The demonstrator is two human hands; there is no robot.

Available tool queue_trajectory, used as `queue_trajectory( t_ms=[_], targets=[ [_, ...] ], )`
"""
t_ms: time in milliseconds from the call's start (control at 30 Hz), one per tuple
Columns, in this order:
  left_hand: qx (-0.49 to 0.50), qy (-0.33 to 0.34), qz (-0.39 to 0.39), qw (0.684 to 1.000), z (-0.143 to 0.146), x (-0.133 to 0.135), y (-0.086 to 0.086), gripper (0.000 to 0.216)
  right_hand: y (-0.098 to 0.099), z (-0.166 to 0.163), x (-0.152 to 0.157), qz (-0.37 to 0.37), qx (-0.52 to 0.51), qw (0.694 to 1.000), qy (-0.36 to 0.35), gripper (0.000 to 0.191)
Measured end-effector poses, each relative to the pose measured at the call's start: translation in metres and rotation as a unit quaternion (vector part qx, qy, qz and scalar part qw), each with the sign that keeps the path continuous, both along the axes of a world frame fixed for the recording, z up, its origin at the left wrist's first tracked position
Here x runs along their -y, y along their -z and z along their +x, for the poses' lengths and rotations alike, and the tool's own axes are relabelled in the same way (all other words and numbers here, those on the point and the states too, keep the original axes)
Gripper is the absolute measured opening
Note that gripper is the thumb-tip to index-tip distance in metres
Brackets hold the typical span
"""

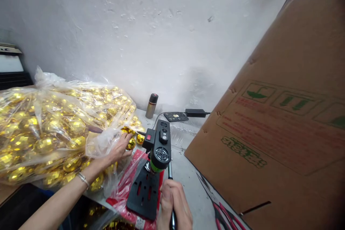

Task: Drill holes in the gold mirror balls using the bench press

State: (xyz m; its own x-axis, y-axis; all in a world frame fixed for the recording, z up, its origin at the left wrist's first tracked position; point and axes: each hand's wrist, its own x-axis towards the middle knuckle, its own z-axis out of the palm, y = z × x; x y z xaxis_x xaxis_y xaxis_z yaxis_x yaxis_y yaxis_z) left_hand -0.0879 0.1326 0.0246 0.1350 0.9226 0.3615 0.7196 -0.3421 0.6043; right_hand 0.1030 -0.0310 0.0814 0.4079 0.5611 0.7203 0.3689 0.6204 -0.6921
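Observation:
My left hand (pixel 120 148) reaches into the open mouth of a large clear plastic bag (pixel 54 122) full of shiny gold balls, its fingers curled around one gold ball (pixel 131 144). My right hand (pixel 174 203) is closed on the lever handle (pixel 170 172) of a small black bench press machine (pixel 159 143). The machine stands on a black slotted base plate (pixel 144 192) over a red plastic packet (pixel 129 183). Several loose gold balls (pixel 140 138) lie just beyond the bag's mouth.
A big brown cardboard box (pixel 277 122) leans in from the right. Against the white wall stand a small metal canister (pixel 152 105), a black remote-like pad (pixel 175 116) and a power adapter (pixel 195 113). Red-handled scissors (pixel 223 215) lie at the bottom right.

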Motion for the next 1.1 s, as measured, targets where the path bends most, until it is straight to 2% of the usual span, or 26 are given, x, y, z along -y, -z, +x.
queue_trajectory(
  t_ms=[133,300,367,467,500,533,567,667,733,833,900,967,1033,1100],
  targets=[
    [0.136,0.008,-0.077,0.988,0.018,0.039,-0.002,0.052,-0.001,0.002,0.0,0.001,0.018,1.0,-0.005,0.03],
    [0.299,-0.013,-0.175,0.938,0.04,0.082,0.017,0.06,0.0,0.007,-0.001,0.003,0.039,0.999,-0.015,0.03],
    [0.378,-0.018,-0.224,0.898,0.048,0.092,0.025,0.065,0.001,0.01,-0.002,0.01,0.058,0.998,-0.017,0.029],
    [0.492,-0.03,-0.298,0.817,0.057,0.098,0.035,0.068,0.004,0.014,-0.003,0.019,0.079,0.996,-0.02,0.028],
    [0.505,-0.042,-0.307,0.806,0.059,0.099,0.038,0.068,0.004,0.016,-0.003,0.021,0.083,0.996,-0.02,0.027],
    [0.498,-0.056,-0.304,0.81,0.06,0.099,0.041,0.067,0.005,0.016,-0.003,0.021,0.087,0.996,-0.022,0.027],
    [0.474,-0.072,-0.287,0.829,0.062,0.099,0.044,0.066,0.005,0.017,-0.003,0.02,0.09,0.995,-0.023,0.028],
    [0.363,-0.099,-0.203,0.904,0.065,0.102,0.056,0.058,0.006,0.019,-0.002,0.017,0.097,0.995,-0.025,0.028],
    [0.299,-0.076,-0.164,0.937,0.067,0.107,0.063,0.052,0.007,0.02,-0.002,0.015,0.099,0.995,-0.023,0.027],
    [0.223,-0.034,-0.109,0.968,0.065,0.117,0.068,0.055,0.008,0.02,-0.001,0.008,0.102,0.995,-0.02,0.027],
    [0.177,-0.02,-0.074,0.981,0.061,0.121,0.068,0.058,0.008,0.02,0.0,0.002,0.104,0.994,-0.021,0.027],
    [0.153,-0.008,-0.077,0.985,0.056,0.123,0.065,0.057,0.008,0.02,0.0,0.001,0.105,0.994,-0.02,0.027],
    [0.163,-0.009,-0.117,0.98,0.052,0.122,0.061,0.052,0.007,0.021,0.0,0.002,0.107,0.994,-0.019,0.027],
    [0.225,-0.029,-0.168,0.959,0.05,0.117,0.059,0.052,0.004,0.023,-0.001,0.008,0.117,0.993,-0.022,0.027]
  ],
)
